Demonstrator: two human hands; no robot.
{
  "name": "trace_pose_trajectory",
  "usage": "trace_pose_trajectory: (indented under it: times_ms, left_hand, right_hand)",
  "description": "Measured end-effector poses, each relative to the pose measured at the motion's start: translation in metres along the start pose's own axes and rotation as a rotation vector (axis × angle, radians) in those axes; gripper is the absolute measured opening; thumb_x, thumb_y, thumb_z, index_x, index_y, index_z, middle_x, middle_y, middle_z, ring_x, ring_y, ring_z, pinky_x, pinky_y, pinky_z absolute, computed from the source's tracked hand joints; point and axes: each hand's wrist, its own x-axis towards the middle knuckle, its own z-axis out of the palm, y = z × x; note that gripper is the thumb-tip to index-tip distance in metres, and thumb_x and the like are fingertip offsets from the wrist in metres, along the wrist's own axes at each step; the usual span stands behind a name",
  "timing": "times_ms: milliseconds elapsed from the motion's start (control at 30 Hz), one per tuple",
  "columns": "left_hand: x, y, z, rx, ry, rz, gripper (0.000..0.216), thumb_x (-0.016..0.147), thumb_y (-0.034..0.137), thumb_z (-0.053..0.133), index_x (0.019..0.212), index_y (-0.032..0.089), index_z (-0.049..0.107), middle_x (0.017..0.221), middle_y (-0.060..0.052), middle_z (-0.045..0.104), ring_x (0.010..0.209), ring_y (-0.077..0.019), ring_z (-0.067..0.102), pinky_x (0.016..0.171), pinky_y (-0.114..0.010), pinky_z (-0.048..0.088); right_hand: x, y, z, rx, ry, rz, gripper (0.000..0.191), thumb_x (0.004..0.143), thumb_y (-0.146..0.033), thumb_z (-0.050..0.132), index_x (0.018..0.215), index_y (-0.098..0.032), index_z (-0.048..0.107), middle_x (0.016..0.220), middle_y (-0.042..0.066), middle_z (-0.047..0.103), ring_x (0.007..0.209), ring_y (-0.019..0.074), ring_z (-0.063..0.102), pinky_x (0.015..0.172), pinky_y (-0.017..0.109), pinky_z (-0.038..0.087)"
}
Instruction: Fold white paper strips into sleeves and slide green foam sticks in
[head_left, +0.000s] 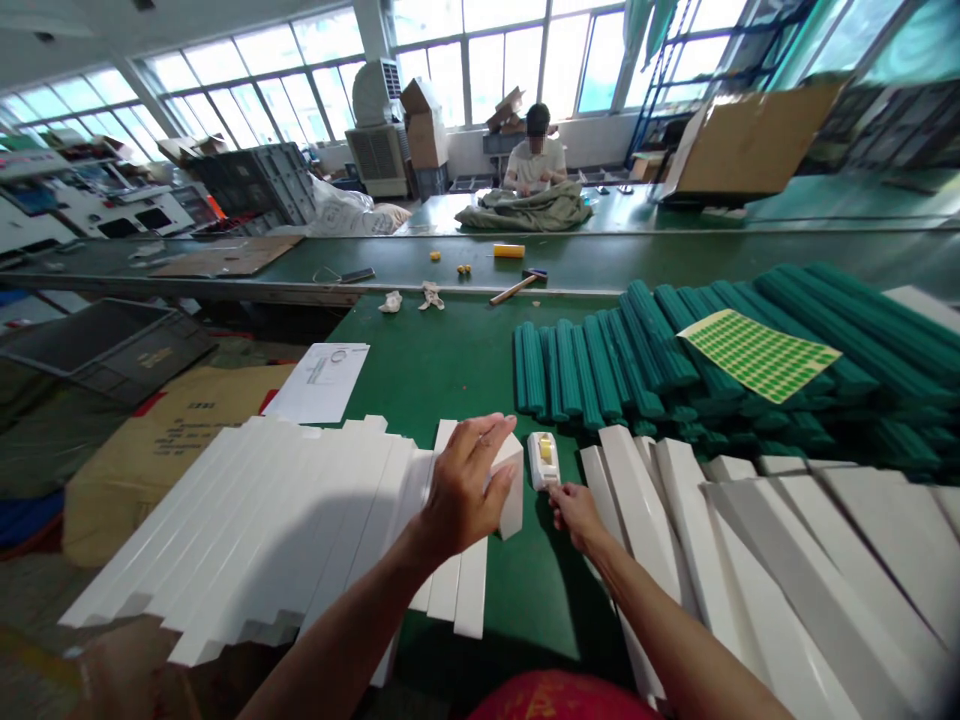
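My left hand lies with stretched fingers over a white box that stands on the green table, thumb apart against its near side. Just right of that box sits a small white tape dispenser with a yellow roll in it. The fingertips of my right hand are pinched together at the dispenser's near end; any strip of tape between them is too small to see. Long narrow white boxes lie side by side left of my left hand. More white boxes are heaped beside my right forearm.
Green ribbed bundles are stacked at the right, with a sheet of green stickers on top. Paper lies at the left. Farther back are a hammer, a phone and an orange roll. A person sits at the far table.
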Motion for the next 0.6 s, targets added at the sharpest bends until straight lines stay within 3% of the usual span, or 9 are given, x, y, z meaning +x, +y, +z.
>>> trace_pose_trajectory:
  times_ms: [167, 367, 467, 567, 600]
  left_hand:
    - [-0.002, -0.011, 0.012, -0.089, 0.159, 0.044, 0.032, 0.085, 0.012, 0.058, 0.117, 0.017, 0.057, 0.122, -0.014, 0.062, 0.114, -0.0226, 0.059, 0.094, -0.042, 0.053]
    - [-0.002, -0.012, 0.016, -0.139, 0.201, 0.046, 0.026, 0.086, 0.011, 0.058, 0.111, 0.017, 0.062, 0.123, -0.014, 0.062, 0.114, -0.0220, 0.059, 0.093, -0.042, 0.053]
    - [-0.003, -0.013, 0.012, -0.118, 0.209, -0.032, 0.024, 0.087, 0.014, 0.059, 0.111, 0.017, 0.064, 0.125, -0.014, 0.058, 0.115, -0.0224, 0.059, 0.092, -0.040, 0.054]
    - [-0.004, -0.015, 0.011, -0.063, 0.243, -0.117, 0.023, 0.087, 0.018, 0.060, 0.109, 0.018, 0.065, 0.121, -0.013, 0.056, 0.104, -0.0199, 0.062, 0.084, -0.034, 0.056]
    - [-0.004, -0.015, 0.012, -0.047, 0.244, -0.120, 0.024, 0.087, 0.019, 0.060, 0.110, 0.019, 0.065, 0.118, -0.012, 0.056, 0.102, -0.0193, 0.063, 0.083, -0.034, 0.056]
  right_hand:
    - [0.002, -0.008, -0.002, -0.046, -0.015, 0.025, 0.024, 0.070, -0.023, 0.066, 0.064, -0.018, 0.043, 0.048, -0.007, 0.045, 0.033, 0.0030, 0.033, 0.028, 0.014, 0.024]
    - [-0.010, -0.006, 0.000, -0.122, 0.013, -0.006, 0.024, 0.067, -0.020, 0.062, 0.055, -0.018, 0.042, 0.040, -0.006, 0.038, 0.029, 0.0047, 0.030, 0.027, 0.014, 0.018]
    - [-0.034, -0.010, 0.005, -0.117, -0.011, -0.023, 0.029, 0.068, -0.026, 0.064, 0.054, -0.019, 0.040, 0.042, -0.006, 0.038, 0.032, 0.0055, 0.032, 0.028, 0.016, 0.025]
    - [-0.075, -0.042, 0.013, -0.015, -0.166, -0.146, 0.032, 0.073, -0.040, 0.066, 0.063, -0.018, 0.045, 0.055, -0.005, 0.044, 0.041, 0.0058, 0.039, 0.036, 0.019, 0.037]
    - [-0.091, -0.060, 0.016, 0.065, -0.282, -0.244, 0.032, 0.076, -0.043, 0.066, 0.069, -0.019, 0.048, 0.060, -0.005, 0.046, 0.044, 0.0057, 0.040, 0.040, 0.019, 0.040]
